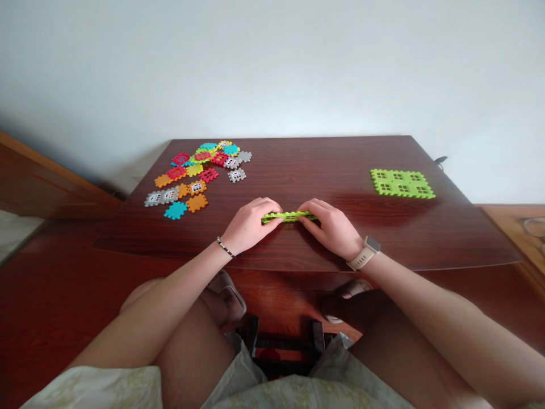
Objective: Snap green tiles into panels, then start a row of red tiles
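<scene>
Between my two hands, near the middle of the table's front half, is a strip of joined green interlocking tiles (pixel 290 216), tilted so that mostly its edge shows. My left hand (pixel 255 221) pinches its left end, thumb in front and fingers behind. At the right end, my right hand (pixel 330 224) grips it the same way. Parts of the strip are hidden under the fingers. A flat green panel of joined window tiles (pixel 402 183) lies apart, to the right of my right hand.
Several loose tiles in orange, red, blue, yellow and grey, such as an orange tile (pixel 197 203), lie spread at the table's left. The dark wooden table (pixel 298 165) backs onto a pale wall (pixel 289 68). A dark cable (pixel 440 161) shows past its right edge.
</scene>
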The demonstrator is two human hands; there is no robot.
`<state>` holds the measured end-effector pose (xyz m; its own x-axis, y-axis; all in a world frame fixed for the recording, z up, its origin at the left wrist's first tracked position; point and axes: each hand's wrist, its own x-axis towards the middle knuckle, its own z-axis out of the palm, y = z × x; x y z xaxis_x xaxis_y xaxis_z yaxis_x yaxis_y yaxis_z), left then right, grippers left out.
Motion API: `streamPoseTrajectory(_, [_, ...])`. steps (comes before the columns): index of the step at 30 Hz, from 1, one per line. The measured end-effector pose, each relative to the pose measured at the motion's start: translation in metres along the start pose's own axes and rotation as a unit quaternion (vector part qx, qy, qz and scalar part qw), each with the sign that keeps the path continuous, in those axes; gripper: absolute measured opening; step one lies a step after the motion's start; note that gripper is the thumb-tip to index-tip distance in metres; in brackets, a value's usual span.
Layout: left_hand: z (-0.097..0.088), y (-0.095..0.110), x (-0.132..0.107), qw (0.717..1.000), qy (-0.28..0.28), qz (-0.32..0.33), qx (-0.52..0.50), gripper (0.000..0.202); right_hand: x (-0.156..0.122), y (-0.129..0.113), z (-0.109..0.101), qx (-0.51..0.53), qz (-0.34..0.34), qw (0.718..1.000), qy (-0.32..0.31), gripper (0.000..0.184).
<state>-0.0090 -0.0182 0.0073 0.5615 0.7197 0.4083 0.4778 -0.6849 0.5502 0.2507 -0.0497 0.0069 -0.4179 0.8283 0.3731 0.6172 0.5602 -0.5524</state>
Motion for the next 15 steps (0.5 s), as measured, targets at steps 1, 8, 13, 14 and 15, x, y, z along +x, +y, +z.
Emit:
streamPoseTrajectory(1, [0.0004,-0.0001,-0.0001,1.000,-0.001,-0.005,-0.002,0.003,-0.0001,0.0003,0.0003,-0.001,0.002,1.000,-0.002,0.010])
streamPoseTrajectory(8, [0.0028,0.0001,-0.0004,0.999,-0.002,-0.028,-0.024,0.003,-0.0002,0.0027,0.0012,-0.009,0.006,1.000,-0.007,0.007])
streamPoseTrajectory(13, [0.0041,0.0013,-0.0006,0.998,0.001,-0.041,-0.041,0.004,-0.0004,0.0043,0.0025,-0.014,0.002,1.000,-0.002,0.005])
streamPoseTrajectory(14, [0.0042,0.0013,-0.0006,0.998,0.001,-0.043,-0.039,0.004,-0.0004,0.0046,0.0028,-0.017,0.000,1.000,0.000,0.005])
streamPoseTrajectory(15, [0.0044,0.0013,-0.0005,0.998,0.001,-0.044,-0.035,0.003,-0.0005,0.0050,0.0030,-0.020,-0.003,1.000,0.001,0.006])
